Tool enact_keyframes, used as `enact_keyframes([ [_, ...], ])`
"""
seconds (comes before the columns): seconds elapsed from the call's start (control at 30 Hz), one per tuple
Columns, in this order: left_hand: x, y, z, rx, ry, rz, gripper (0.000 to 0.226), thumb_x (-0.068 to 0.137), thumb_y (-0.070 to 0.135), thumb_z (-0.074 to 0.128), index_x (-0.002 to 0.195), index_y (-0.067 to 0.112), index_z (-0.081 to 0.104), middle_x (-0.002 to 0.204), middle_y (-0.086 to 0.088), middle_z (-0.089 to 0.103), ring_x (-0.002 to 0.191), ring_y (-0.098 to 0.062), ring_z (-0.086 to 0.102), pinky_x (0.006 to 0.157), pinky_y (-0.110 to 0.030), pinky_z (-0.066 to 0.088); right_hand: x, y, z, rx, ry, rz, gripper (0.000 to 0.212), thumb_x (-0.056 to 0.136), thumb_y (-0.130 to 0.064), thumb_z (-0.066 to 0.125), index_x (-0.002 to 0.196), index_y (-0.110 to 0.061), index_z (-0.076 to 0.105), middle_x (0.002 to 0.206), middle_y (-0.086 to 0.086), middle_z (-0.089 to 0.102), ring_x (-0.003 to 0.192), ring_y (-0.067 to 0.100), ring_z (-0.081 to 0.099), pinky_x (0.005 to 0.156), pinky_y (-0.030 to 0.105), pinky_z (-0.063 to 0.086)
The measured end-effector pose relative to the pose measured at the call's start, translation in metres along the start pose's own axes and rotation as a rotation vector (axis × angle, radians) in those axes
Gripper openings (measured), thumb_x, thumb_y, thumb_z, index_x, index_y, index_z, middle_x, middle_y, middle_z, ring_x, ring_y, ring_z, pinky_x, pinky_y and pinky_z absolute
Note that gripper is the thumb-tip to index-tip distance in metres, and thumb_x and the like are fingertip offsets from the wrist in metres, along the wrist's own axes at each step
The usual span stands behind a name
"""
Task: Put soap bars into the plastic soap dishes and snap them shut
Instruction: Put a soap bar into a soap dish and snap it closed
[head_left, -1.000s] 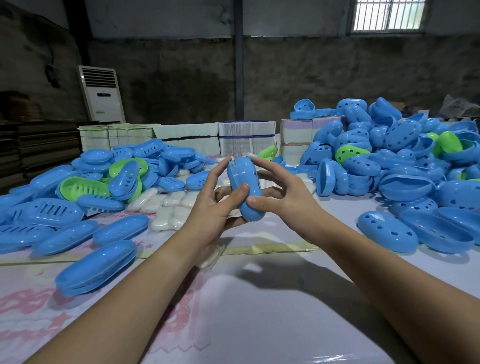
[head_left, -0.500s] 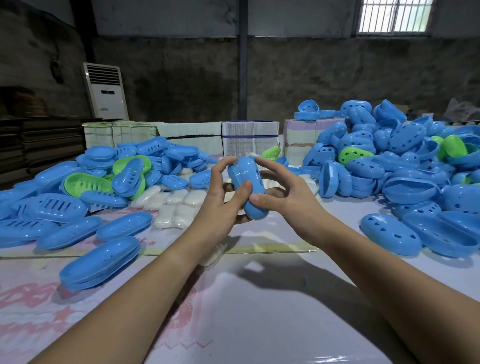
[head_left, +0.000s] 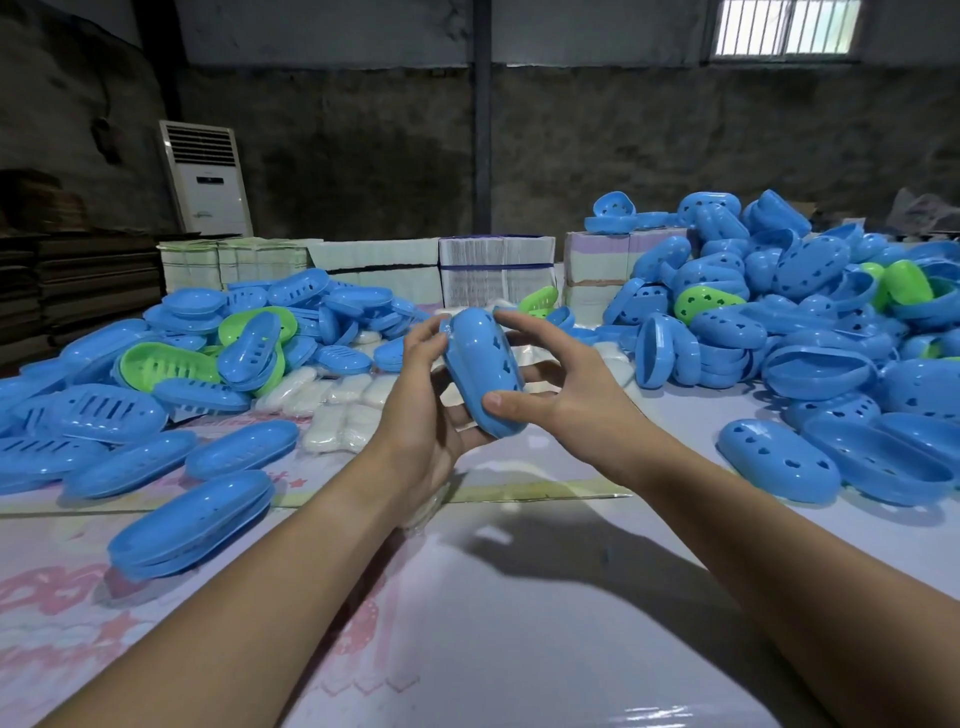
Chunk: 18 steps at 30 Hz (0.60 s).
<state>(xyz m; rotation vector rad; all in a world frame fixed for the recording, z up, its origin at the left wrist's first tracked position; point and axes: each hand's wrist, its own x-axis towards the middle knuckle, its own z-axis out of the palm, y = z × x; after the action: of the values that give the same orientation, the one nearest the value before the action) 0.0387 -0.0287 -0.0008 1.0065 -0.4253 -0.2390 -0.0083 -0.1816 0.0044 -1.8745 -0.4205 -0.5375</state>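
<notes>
Two hands hold one closed blue soap dish (head_left: 485, 371) up above the tabletop (head_left: 519, 623), tilted on end: left hand (head_left: 421, 415) cupped under and around its left side, right hand (head_left: 566, 400) clamped on it with thumb at the near end and fingers over the far end. Heaps of blue and green dish halves (head_left: 779, 312) lie right and left, white soap bars (head_left: 343, 410) beside the left heap, closed dishes (head_left: 192, 525) near-left.

Blue soap dish (head_left: 485, 371), blue-and-green dish piles (head_left: 810, 312), white soap bars (head_left: 343, 410), pink-patterned pale table cover (head_left: 78, 597)
</notes>
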Motion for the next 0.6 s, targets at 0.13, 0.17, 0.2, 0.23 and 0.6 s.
enact_keyframes([
  [0.13, -0.001, 0.005, -0.002, 0.042, 0.041, -0.063, 0.042, 0.099, 0.037, 0.043, 0.126, 0.016, 0.065, 0.117, -0.013, 0.070, 0.085, -0.038, 0.075, 0.073, -0.054, 0.061, -0.001, 0.001, 0.003, -0.015, -0.020, 0.001, 0.069, 0.077, -0.025, 0.083, 0.132, -0.050, 0.052, 0.120, -0.028, 0.054, 0.103, 0.007, 0.063, 0.084, 0.032, 0.060],
  [0.17, 0.000, 0.006, -0.003, 0.050, 0.043, -0.073, 0.042, 0.097, 0.036, 0.043, 0.124, 0.013, 0.067, 0.112, -0.013, 0.071, 0.083, -0.038, 0.075, 0.073, -0.056, 0.060, -0.001, 0.001, 0.004, -0.021, -0.024, -0.002, 0.069, 0.077, -0.025, 0.083, 0.134, -0.049, 0.051, 0.121, -0.028, 0.054, 0.103, 0.008, 0.062, 0.084, 0.032, 0.060],
  [0.2, 0.000, 0.007, -0.005, 0.059, 0.044, -0.083, 0.043, 0.096, 0.034, 0.042, 0.122, 0.011, 0.067, 0.106, -0.012, 0.072, 0.081, -0.038, 0.075, 0.074, -0.057, 0.060, -0.002, 0.001, 0.004, -0.024, -0.029, -0.006, 0.070, 0.078, -0.024, 0.083, 0.135, -0.047, 0.051, 0.123, -0.026, 0.053, 0.103, 0.009, 0.062, 0.083, 0.032, 0.060],
  [0.23, 0.000, 0.007, -0.006, 0.069, 0.044, -0.089, 0.042, 0.095, 0.032, 0.042, 0.120, 0.010, 0.068, 0.099, -0.011, 0.074, 0.080, -0.038, 0.075, 0.073, -0.058, 0.060, -0.002, 0.002, 0.005, -0.023, -0.033, -0.011, 0.070, 0.078, -0.023, 0.083, 0.136, -0.046, 0.051, 0.125, -0.024, 0.053, 0.103, 0.010, 0.062, 0.083, 0.032, 0.060],
  [0.6, -0.002, 0.014, -0.010, 0.115, -0.029, -0.039, 0.028, 0.097, 0.030, 0.047, 0.107, 0.032, 0.074, 0.087, -0.004, 0.078, 0.089, -0.043, 0.075, 0.062, -0.050, 0.061, -0.002, 0.001, 0.003, 0.040, -0.022, -0.049, 0.067, 0.076, -0.022, 0.084, 0.128, -0.053, 0.055, 0.115, -0.028, 0.059, 0.100, 0.007, 0.066, 0.076, 0.025, 0.058],
])
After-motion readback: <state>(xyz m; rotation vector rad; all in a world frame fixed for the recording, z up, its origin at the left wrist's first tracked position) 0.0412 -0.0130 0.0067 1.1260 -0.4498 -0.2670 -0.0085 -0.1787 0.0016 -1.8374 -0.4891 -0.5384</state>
